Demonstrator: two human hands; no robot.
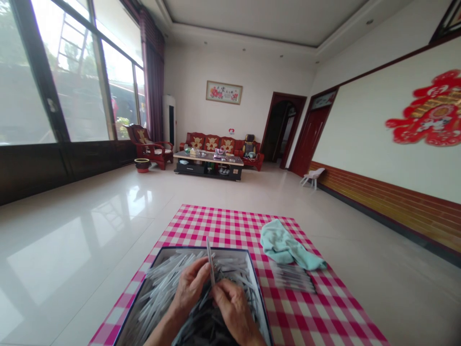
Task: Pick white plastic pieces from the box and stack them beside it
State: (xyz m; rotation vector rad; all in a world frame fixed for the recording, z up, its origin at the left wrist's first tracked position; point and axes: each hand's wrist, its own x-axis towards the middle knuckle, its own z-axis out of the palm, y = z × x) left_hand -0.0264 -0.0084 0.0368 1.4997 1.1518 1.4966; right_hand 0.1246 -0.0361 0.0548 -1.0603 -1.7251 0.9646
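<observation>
Both hands are over a blue-rimmed box (255, 274) filled with many thin, clear and dark plastic pieces (162, 283). A slim, pale, translucent stick (209, 252) stands nearly upright between them. My left hand (192, 283) pinches it along its middle. My right hand (230, 300) has its fingers closed round its lower end. To the right of the box lies a row of similar clear pieces with dark ends (293, 278), somewhat blurred. A crumpled mint-green cloth (284, 245) lies just behind that row.
The box stands on a table with a pink-and-white checked cloth (317, 312). Farther off are a low coffee table (209, 161), a red wooden sofa (212, 143), an armchair (153, 146), a pot (142, 166) and a small pale chair (313, 178). Windows line the left side.
</observation>
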